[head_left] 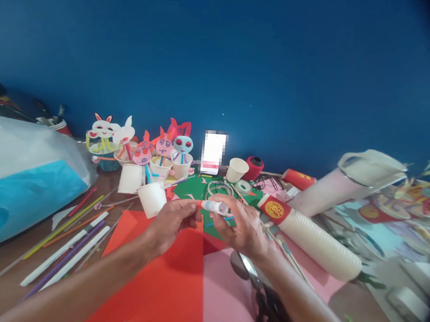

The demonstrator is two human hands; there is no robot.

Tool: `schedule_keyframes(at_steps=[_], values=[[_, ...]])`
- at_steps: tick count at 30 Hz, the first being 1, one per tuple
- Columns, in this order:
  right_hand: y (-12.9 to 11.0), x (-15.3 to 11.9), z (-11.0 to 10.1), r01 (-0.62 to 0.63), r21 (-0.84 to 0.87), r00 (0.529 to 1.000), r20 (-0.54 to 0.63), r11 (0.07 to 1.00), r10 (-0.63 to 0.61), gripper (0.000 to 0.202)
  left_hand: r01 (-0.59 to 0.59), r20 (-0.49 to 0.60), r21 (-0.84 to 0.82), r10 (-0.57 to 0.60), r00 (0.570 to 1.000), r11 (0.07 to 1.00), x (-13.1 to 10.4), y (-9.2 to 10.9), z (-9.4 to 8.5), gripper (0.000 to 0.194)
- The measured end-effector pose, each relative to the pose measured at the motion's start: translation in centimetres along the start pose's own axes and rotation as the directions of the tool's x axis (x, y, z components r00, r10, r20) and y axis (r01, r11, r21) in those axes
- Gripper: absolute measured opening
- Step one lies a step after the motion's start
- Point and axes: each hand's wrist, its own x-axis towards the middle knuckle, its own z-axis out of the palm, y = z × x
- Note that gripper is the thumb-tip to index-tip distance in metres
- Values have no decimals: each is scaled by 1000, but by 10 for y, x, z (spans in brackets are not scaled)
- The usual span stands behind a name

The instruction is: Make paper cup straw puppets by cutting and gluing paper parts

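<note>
A small white tube with an orange end, which looks like a glue stick [211,206], is held level between my two hands. My left hand [174,222] pinches it at the orange end. Around the white end curve the thumb and fingers of my right hand [245,229]. Below my hands lie an orange-red paper sheet [155,274] and a pink sheet [226,294]. Scissors [261,292] rest on the pink sheet, partly hidden by my right forearm. A white paper cup [151,199] stands tilted just beyond my left hand.
Paper animal faces [164,145] on sticks stand in cups at the back left. Pens and straws [64,256] lie left, near a plastic bag [33,182]. Stacked paper cups [316,241] and a white jug [342,184] lie right. A bright phone [213,151] leans on the blue wall.
</note>
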Motion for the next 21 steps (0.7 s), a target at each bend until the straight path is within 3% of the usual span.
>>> schedule_keyframes(at_steps=[3,6,9,12,16,21], values=[[-2,0,0,-34,59,999,0,998,35,25,9,-5,-9,-9,1000,1000,1,0,-1,18],[-2,1,1,-173,285,977,-71,943,201,22,3,-17,-16,-3,1000,1000,1,2,-2,20],[3,5,3,-303,619,886,-96,724,453,17,40,-58,-59,-43,997,997,1,5,-2,18],[10,9,4,-307,828,789,-53,468,612,16,73,-69,-115,-81,994,991,2,8,-2,14],[19,13,5,-221,952,687,-2,212,727,13,79,-57,-158,-89,994,984,2,8,-1,14],[27,13,9,-131,991,605,58,27,794,10,102,-24,-241,-111,993,965,1,7,0,8]])
